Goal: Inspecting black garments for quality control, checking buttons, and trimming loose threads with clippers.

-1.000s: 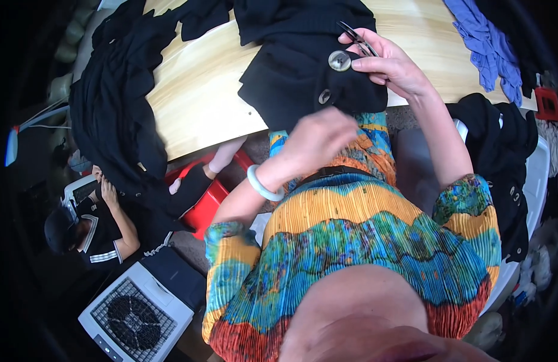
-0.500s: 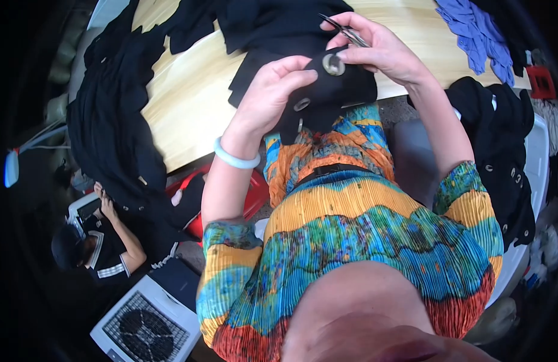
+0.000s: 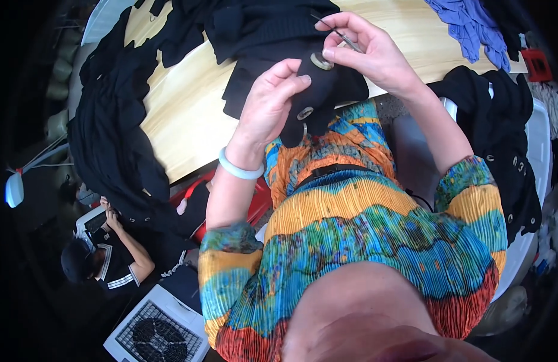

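Note:
A black knit garment with large round buttons hangs between my hands, over the near table edge and my lap. Thumb and fingers of my left hand are closed on its left part. My right hand holds small dark-bladed thread snips, the blades pointing up and left. The same hand's thumb tip touches a pale, shiny button near the top of the garment. Below it sits another button, and a further one shows edge-on lower down. Any thread is too fine to make out.
More black garments drape over the table's left side. A purple garment lies at the far right of the wooden table. Black buttoned garments fill a white tub at right. At lower left are a person and a fan.
My right hand has shifted slightly left with the snips, and the upper button has turned to a steeper angle. My left hand still grips the garment, its fingers a little changed.

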